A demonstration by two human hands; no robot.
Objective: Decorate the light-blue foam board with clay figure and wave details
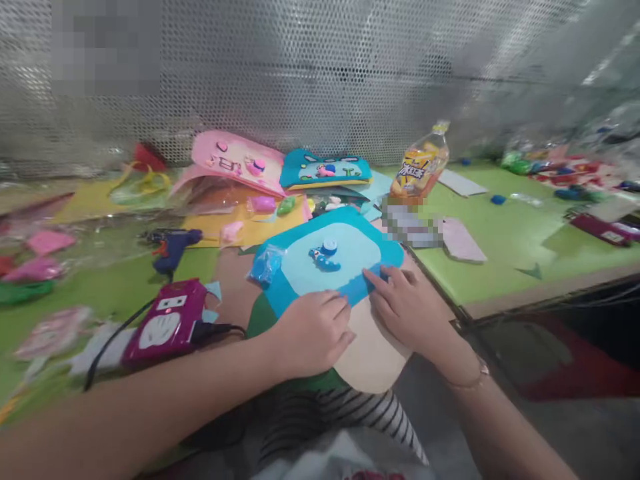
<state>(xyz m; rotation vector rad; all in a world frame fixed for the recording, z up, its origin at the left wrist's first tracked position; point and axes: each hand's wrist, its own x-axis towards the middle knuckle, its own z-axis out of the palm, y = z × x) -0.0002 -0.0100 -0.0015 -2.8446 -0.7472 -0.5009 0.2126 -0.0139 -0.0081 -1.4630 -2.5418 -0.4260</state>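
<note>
My two bare hands rest on a blue felt piece [330, 257] that lies on the tabletop [500, 233] straight in front of me, near its front edge. The piece is a dark blue rounded shape with a lighter blue panel in its middle. My left hand [313, 333] sits on its near edge with the fingers curled under, and I cannot tell whether they grip the felt or only press on it. My right hand [407, 307] lies just beside it to the right, fingers stretched out flat, fingertips touching the dark blue border at the near right corner.

A small blue ornament [325, 257] sits on the light panel, far from my fingers. A little clear bag of blue bits [267, 263] lies on the left edge of the piece. A beige felt sheet [373, 353] lies under the piece and hangs over the edge towards me.

To the left are a dark blue glue gun [173, 247] and, nearer, a magenta box [167, 323] with a black cable plugged in. Farther back a pink felt case [237, 160] and a blue felt case [325, 170] lie side by side. To the far right lies a plastic bottle [420, 167] with a yellow label. A perforated metal wall [350, 67] stands behind everything
</note>
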